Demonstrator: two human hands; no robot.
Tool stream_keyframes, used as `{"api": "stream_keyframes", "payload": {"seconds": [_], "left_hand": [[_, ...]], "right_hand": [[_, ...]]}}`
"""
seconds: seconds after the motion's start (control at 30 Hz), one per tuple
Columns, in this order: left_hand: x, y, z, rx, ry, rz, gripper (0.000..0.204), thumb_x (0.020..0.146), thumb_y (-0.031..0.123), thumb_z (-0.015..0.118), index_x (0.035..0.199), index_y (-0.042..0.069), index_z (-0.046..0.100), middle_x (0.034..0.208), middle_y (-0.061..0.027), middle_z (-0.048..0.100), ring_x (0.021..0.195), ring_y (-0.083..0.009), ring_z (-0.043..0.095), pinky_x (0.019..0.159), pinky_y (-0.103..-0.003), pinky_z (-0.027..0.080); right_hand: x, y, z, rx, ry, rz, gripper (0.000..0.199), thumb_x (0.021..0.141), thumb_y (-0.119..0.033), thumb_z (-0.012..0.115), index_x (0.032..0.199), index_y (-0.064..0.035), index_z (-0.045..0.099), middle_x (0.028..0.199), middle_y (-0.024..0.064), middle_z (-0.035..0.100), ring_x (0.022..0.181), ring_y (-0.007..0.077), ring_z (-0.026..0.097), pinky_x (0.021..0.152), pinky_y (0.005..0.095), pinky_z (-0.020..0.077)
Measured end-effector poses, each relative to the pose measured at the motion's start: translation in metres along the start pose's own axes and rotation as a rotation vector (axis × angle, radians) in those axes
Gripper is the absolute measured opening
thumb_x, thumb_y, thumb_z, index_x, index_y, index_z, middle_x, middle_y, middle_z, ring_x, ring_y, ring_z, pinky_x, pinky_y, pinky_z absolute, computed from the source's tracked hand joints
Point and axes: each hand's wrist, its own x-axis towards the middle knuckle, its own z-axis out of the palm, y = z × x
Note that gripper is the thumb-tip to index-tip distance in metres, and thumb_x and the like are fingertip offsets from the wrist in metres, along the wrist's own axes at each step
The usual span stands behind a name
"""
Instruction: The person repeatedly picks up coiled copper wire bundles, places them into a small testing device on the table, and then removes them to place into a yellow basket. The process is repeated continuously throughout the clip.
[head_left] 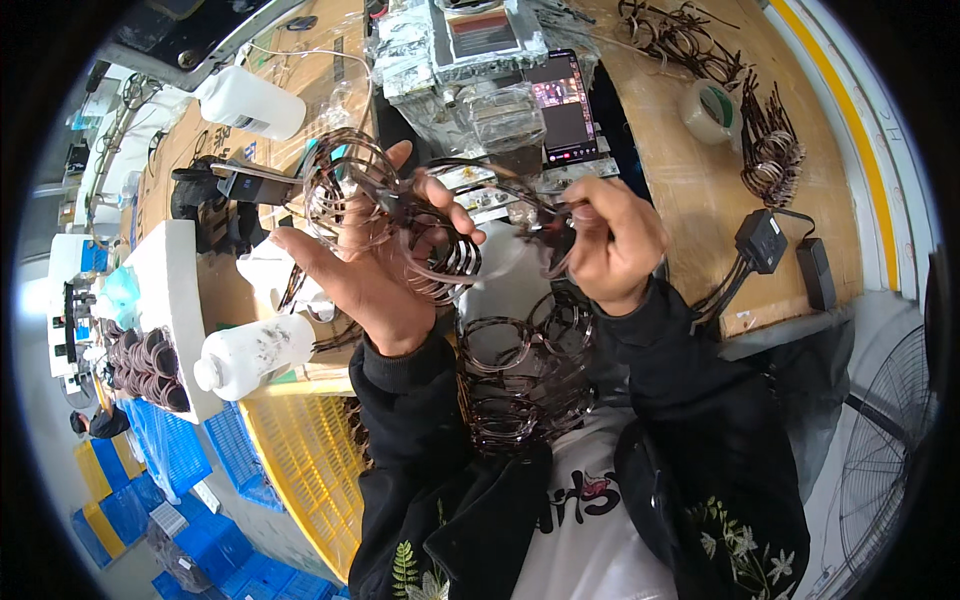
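Note:
Several brown eyeglass frames (335, 185) are bunched over my left hand (375, 280), whose fingers curl up through their rims. My right hand (615, 240) is closed in a pinch on one more eyeglass frame (548, 250), held just right of the bunch. A dark temple arm stretches between the two hands. Below them, close to my body, more dark eyeglass frames (500, 345) lie stacked in rows. Beyond my hands stands a grey machine (480, 75) wrapped in plastic film, partly hidden by the held frames.
A phone (565, 105) leans against the machine. White bottles (255, 355) stand at the left. Tape (710, 110), bundled frames (775, 150) and black adapters (762, 240) lie on the right cardboard. A yellow crate (305, 460) is low left, a fan (885, 430) at right.

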Motion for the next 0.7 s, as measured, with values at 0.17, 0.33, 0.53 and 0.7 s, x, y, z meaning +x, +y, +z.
{"api": "stream_keyframes", "payload": {"seconds": [0.17, 0.33, 0.53, 0.7], "left_hand": [[-0.007, -0.017, 0.011, 0.376, -0.195, 0.297, 0.068, 0.081, 0.022, 0.07, 0.131, 0.0, 0.032, 0.097, -0.011, 0.059, 0.088, -0.0181, 0.059, 0.079, -0.031, 0.05], [-0.016, -0.015, 0.01, 0.342, -0.347, 0.253, 0.071, 0.076, -0.001, 0.068, 0.133, 0.0, 0.026, 0.094, -0.0134, 0.058, 0.089, -0.0198, 0.059, 0.08, -0.032, 0.05], [-0.013, -0.014, -0.014, 0.335, -0.258, 0.228, 0.062, 0.079, -0.006, 0.061, 0.131, -0.001, 0.028, 0.09, -0.0124, 0.057, 0.084, -0.0224, 0.061, 0.08, -0.036, 0.05], [-0.002, -0.022, -0.034, 0.43, -0.15, 0.223, 0.061, 0.079, -0.007, 0.06, 0.131, 0.002, 0.03, 0.088, -0.0089, 0.058, 0.079, -0.0152, 0.059, 0.073, -0.028, 0.048]], "right_hand": [[-0.011, -0.023, 0.007, -0.057, -0.129, 0.214, 0.007, 0.085, -0.007, 0.06, 0.088, -0.0004, 0.06, 0.065, 0.0105, 0.061, 0.048, 0.0239, 0.058, 0.044, 0.0309, 0.0423], [-0.014, -0.03, -0.008, 0.116, -0.31, 0.275, 0.01, 0.08, -0.004, 0.064, 0.089, -0.0007, 0.061, 0.08, 0.0126, 0.064, 0.064, 0.0265, 0.064, 0.052, 0.0314, 0.0485], [-0.023, -0.024, -0.069, -0.018, -1.029, 0.545, 0.025, 0.08, -0.026, 0.067, 0.094, -0.0056, 0.064, 0.088, 0.0063, 0.063, 0.069, 0.0247, 0.062, 0.06, 0.0329, 0.0487], [-0.028, -0.025, -0.071, -0.037, -0.854, 0.291, 0.009, 0.076, -0.01, 0.067, 0.083, -0.0049, 0.063, 0.071, 0.0045, 0.059, 0.062, 0.0221, 0.059, 0.055, 0.0303, 0.0466]]}}
